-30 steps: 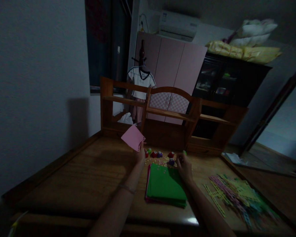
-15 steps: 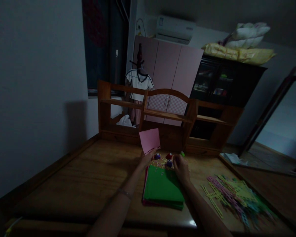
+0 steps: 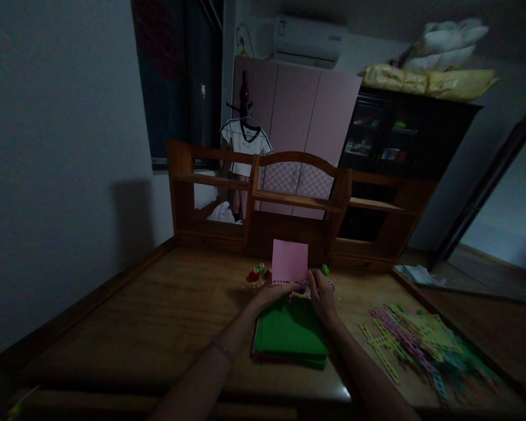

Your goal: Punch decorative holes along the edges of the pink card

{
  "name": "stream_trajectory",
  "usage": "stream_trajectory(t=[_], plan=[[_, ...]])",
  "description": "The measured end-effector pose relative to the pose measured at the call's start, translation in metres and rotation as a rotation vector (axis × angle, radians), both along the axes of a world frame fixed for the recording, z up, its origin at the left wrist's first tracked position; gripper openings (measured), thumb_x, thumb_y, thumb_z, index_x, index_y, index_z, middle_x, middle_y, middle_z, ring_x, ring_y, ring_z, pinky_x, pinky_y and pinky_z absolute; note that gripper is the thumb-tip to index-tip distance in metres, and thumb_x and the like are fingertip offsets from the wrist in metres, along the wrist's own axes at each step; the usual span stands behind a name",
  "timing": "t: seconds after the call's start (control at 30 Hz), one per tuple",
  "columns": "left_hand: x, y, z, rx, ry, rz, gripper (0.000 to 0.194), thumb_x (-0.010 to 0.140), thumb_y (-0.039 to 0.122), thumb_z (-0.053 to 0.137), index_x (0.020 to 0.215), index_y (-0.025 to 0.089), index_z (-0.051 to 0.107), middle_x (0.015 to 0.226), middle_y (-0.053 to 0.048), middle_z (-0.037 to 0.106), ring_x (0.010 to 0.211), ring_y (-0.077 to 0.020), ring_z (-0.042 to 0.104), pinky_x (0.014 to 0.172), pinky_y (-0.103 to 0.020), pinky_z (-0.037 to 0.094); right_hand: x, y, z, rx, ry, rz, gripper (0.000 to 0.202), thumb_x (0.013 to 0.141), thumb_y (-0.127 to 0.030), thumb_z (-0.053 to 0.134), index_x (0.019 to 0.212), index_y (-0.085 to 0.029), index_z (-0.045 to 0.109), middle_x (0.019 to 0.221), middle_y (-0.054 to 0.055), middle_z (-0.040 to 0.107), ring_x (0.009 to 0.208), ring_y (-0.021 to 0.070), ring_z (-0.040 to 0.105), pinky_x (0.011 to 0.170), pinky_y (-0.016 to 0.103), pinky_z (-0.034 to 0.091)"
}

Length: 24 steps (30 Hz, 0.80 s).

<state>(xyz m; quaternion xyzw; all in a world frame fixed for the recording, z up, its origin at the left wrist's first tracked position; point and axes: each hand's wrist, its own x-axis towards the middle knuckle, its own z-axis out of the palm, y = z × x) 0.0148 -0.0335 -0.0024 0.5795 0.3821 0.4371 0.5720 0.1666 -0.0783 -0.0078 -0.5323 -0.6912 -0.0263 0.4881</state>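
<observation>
A pink sheet (image 3: 290,261) with a row of punched holes along its lower edge stands upright in my left hand (image 3: 274,292), whose fingers close on that edge. My right hand (image 3: 322,292) is at the sheet's lower right corner, its fingers bent together; what they grip is too small to make out. Between the hands shows a small purple punch (image 3: 303,287). Beneath them lies a stack of green sheets (image 3: 291,336) with red ones under it. Small red (image 3: 253,275) and green punches (image 3: 325,269) with eyes stand behind, among scattered paper bits.
On the right of the wooden table (image 3: 158,316) lies a pile of punched coloured paper strips (image 3: 421,345). A wooden shelf unit (image 3: 296,202) rises at the table's back edge. A wall (image 3: 70,175) borders the left side.
My left hand has moved right with the pink sheet, which now stands straighter and near my right hand. The camera view has shifted slightly, and more punches show at the left.
</observation>
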Motion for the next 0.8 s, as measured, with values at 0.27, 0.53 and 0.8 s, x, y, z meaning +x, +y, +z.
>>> stream_trajectory(t=[0.27, 0.53, 0.8], plan=[[-0.007, 0.009, -0.022, 0.103, 0.018, -0.094, 0.037, 0.060, 0.043, 0.074, 0.076, 0.010, 0.068, 0.064, -0.005, 0.063, 0.047, -0.0105, 0.053, 0.046, -0.022, 0.044, 0.001, 0.005, -0.005, 0.019, 0.001, -0.003, 0.022, 0.095, -0.034, 0.036, 0.093, -0.021, 0.053, 0.084, 0.005, 0.061, 0.075, 0.0194, 0.056, 0.065, 0.028, 0.039], [-0.007, 0.002, -0.015, 0.090, 0.032, -0.087, 0.040, 0.058, 0.047, 0.075, 0.072, 0.010, 0.066, 0.059, -0.005, 0.061, 0.046, -0.0107, 0.052, 0.045, -0.022, 0.043, 0.004, 0.005, -0.004, 0.018, 0.001, 0.002, 0.021, 0.095, -0.033, 0.036, 0.093, -0.021, 0.054, 0.086, 0.005, 0.061, 0.077, 0.0197, 0.058, 0.066, 0.028, 0.039], [-0.006, -0.001, -0.008, -0.005, 0.048, -0.076, 0.048, 0.065, 0.061, 0.064, 0.060, 0.014, 0.062, 0.048, -0.003, 0.057, 0.039, -0.0129, 0.050, 0.041, -0.025, 0.042, 0.002, 0.005, -0.003, 0.019, 0.007, 0.004, 0.025, 0.096, -0.034, 0.035, 0.090, -0.022, 0.055, 0.085, 0.005, 0.061, 0.078, 0.0193, 0.057, 0.068, 0.028, 0.040]])
